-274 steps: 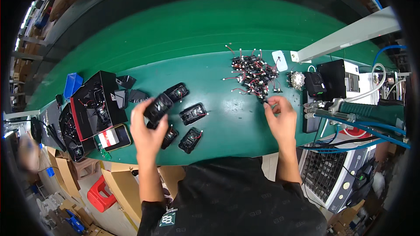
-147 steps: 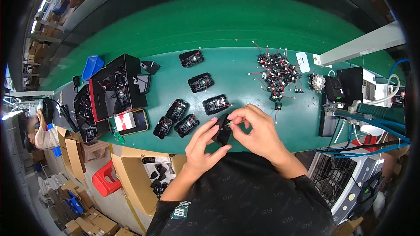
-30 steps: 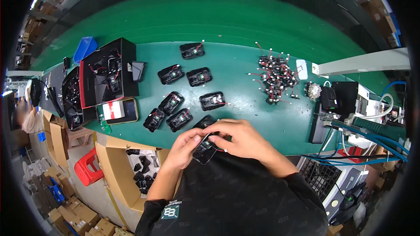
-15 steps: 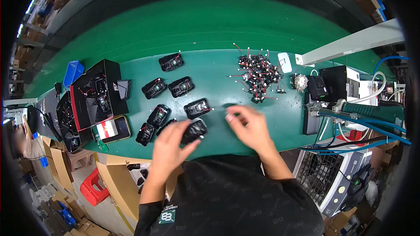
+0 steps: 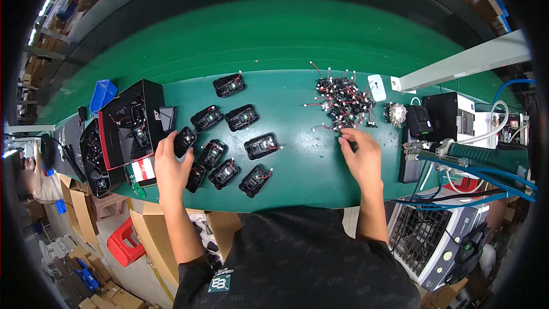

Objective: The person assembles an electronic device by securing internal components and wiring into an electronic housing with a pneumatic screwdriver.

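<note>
My left hand (image 5: 173,167) is at the left of the bench, its thumb and fingers closed round a black plastic casing (image 5: 185,141). Several similar black casings lie below and to the right of it, one (image 5: 255,181) nearest my body with a red wire sticking up. Over on the right, my right hand (image 5: 363,157) has thumb and forefinger pinched together at the near edge of a heap of small black parts with red wires and white plugs (image 5: 343,100). What sits between those fingertips is too small to tell.
A black box with a red edge (image 5: 137,123) holds more dark parts at the left, beside a blue bin (image 5: 103,95). At the right are a pile of small silvery pieces (image 5: 395,113), a white card (image 5: 376,87), blue hoses (image 5: 480,166) and a metal post (image 5: 463,60).
My left hand has let go of one casing at the near edge, moved left and taken hold of another. My right hand has moved right to the heap of wired parts.
</note>
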`<state>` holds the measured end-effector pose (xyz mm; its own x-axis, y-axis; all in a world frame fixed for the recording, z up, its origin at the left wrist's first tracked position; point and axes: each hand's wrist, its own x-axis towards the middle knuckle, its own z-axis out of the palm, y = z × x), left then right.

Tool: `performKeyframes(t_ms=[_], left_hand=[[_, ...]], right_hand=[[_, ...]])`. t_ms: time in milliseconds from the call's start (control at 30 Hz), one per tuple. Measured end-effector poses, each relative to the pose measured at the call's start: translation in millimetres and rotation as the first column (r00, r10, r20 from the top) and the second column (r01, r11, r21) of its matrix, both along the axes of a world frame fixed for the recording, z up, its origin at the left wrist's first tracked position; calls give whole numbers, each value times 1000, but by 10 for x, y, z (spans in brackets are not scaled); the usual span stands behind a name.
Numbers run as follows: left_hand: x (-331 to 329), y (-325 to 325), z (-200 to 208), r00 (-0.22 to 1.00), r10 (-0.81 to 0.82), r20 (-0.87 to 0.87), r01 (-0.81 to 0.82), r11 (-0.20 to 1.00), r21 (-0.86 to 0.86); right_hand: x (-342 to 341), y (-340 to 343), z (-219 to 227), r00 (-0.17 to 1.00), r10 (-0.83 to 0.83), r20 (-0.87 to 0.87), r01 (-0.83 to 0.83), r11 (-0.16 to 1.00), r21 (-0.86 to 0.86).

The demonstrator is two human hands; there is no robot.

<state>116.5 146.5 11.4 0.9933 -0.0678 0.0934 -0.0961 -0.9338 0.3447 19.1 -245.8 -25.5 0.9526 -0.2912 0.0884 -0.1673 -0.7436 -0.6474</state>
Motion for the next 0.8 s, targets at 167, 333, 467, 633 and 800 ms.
performKeyframes(t_ms=[167,333,467,633,800], left_hand=[[8,-24,-9,997,19,-71,-19,1000,-1],[-3,16,-71,997,-47,-61,46,999,-11],[16,-10,-104,992,-33,-123,26,998,-55],[19,-70,27,998,-58,-7,58,998,0],[348,-121,242,985,-104,141,79,982,173]], right_hand=[[-28,11,-26,986,-166,12,166,986,5],[-3,-28,-163,987,-132,90,147,970,-192],[-32,-107,-146,987,-153,40,156,981,-113],[-19,-101,-76,984,-179,6,178,982,57],[-92,-183,-149,976,-217,23,207,954,215]])
